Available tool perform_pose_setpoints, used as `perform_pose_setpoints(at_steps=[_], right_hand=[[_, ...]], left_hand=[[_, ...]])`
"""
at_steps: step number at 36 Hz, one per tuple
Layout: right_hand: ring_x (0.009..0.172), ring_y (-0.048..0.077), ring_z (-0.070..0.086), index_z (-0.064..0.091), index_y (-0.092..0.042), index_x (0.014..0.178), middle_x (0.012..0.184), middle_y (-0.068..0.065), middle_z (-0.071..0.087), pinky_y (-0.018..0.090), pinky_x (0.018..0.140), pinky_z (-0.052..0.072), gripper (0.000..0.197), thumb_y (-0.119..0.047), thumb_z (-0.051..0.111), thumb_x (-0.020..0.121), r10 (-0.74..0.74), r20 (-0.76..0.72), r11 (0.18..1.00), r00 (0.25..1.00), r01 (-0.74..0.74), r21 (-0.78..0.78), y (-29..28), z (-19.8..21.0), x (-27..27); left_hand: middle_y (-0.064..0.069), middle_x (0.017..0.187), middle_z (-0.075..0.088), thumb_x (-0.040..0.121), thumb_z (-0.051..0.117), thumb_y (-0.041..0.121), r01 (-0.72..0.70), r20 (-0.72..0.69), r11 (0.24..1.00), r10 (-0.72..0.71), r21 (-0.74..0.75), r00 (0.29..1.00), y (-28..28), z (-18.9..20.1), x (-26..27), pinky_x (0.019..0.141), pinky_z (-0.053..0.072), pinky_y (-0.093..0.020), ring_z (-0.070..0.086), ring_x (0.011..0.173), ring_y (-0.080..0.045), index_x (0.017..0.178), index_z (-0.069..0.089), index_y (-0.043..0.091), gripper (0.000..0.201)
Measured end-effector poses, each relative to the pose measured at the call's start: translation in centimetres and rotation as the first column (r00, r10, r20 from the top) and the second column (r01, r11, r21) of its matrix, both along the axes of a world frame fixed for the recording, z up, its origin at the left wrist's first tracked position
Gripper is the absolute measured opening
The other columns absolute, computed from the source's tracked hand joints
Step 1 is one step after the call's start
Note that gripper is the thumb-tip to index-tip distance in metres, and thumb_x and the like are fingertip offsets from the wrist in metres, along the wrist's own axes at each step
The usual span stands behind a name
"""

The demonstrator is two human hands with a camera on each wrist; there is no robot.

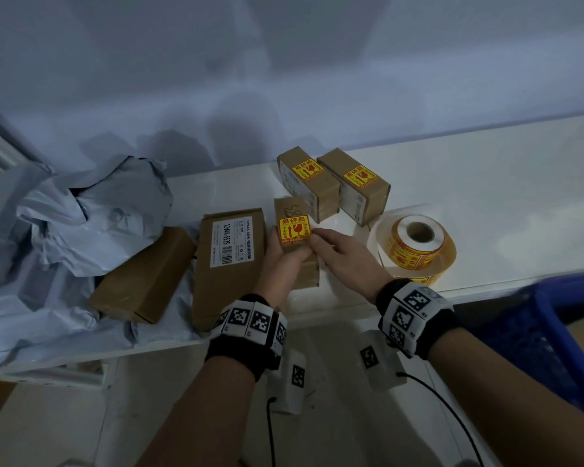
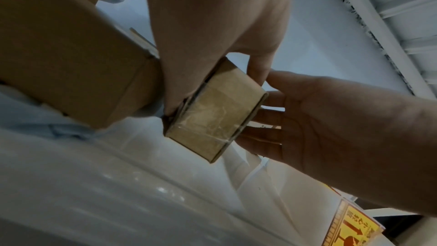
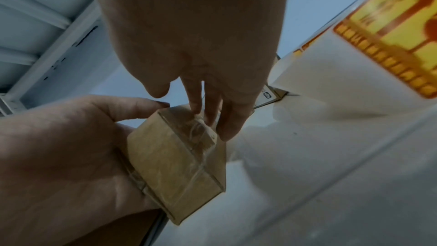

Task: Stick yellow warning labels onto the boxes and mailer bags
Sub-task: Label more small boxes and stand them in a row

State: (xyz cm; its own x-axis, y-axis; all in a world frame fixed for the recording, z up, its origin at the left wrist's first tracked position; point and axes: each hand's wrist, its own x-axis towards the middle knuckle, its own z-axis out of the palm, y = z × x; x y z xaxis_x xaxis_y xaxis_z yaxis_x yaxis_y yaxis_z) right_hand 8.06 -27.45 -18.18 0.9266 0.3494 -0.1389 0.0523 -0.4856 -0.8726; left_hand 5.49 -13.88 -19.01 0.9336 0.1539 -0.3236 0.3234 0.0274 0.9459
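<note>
While aloft, box [image 1: 289, 205] in L grip [image 1: 280, 261]

The small box [image 1: 292, 210] at frame centre is matt brown cardboard, its end sealed with clear, shiny, wrinkled tape. The yellow label [image 1: 294, 228] on it looks like smooth, faintly glossy paper. The label roll [image 1: 415, 244] at centre right is the same printed paper on white backing, wound on a brown cardboard core. The mailer bags [image 1: 91, 214] at left are grey, crinkled plastic film with a soft sheen. The surface [image 1: 486, 197] is white, smooth and glossy, catching reflections.
</note>
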Motion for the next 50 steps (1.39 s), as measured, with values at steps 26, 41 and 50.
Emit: perform_pose_setpoints(at_steps=[26,41,50], right_hand=[[0.132,0.041,0.037,0.041,-0.023,0.146,0.145,0.017,0.032,0.048,0.112,0.034,0.07,-0.044,0.067,0.084,-0.229,0.271,0.932,0.935,0.291,-0.216,1.8,0.8,9.1],[0.127,0.041,0.043,0.043,-0.024,0.139,0.139,0.017,0.035,0.046,0.105,0.041,0.058,-0.037,0.063,0.086,-0.115,0.268,0.919,0.956,0.205,-0.338,1.7,0.6,8.4],[0.119,0.036,0.047,0.03,-0.033,0.149,0.127,0.012,0.035,0.036,0.098,0.041,0.075,-0.043,0.067,0.085,-0.068,0.205,0.913,0.976,0.144,-0.382,0.4,0.7,5.2]], left_hand=[[0.008,0.13,0.063,0.06,0.078,0.052,-0.143,-0.015,0.99,0.143,0.007,0.99,1.6,-2.4,5.5,0.103,0.045,-0.055,0.06,0.12,-0.024,0.138,0.045,0.044,0.086],[0.01,0.121,0.068,0.065,0.076,0.049,-0.138,0.052,0.99,0.138,0.0,0.989,1.7,-1.6,6.3,0.1,0.049,-0.051,0.065,0.112,-0.019,0.128,0.054,0.044,0.067],[0.013,0.117,0.071,0.08,0.077,0.036,-0.128,0.099,0.991,0.132,-0.051,0.986,1.5,-1.4,5.9,0.099,0.052,-0.048,0.066,0.11,-0.012,0.13,0.055,0.039,0.055]])
